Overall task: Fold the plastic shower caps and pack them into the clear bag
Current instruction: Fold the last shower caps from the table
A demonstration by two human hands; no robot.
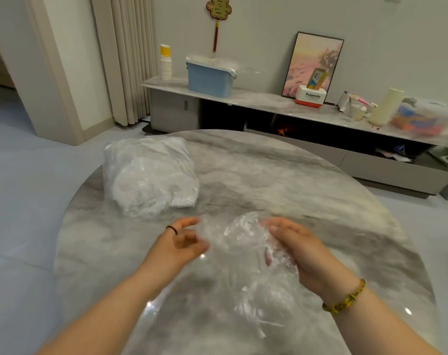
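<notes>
A clear plastic shower cap (240, 242) is spread between my two hands above the round marble table (307, 180). My left hand (182, 239) pinches its left edge with curled fingers. My right hand (294, 247) holds the crumpled right side, with the film bunched under the palm. More loose clear film (263, 298) hangs or lies below my right wrist. The clear bag (151, 175), stuffed with white crumpled caps, lies on the table's far left part, well apart from both hands.
A long marble sideboard (269, 103) runs along the back wall with a blue bin (210, 78), a stack of paper cups (165, 65), a framed picture (312, 65) and a small white and red box (312, 96). Pale floor surrounds the table.
</notes>
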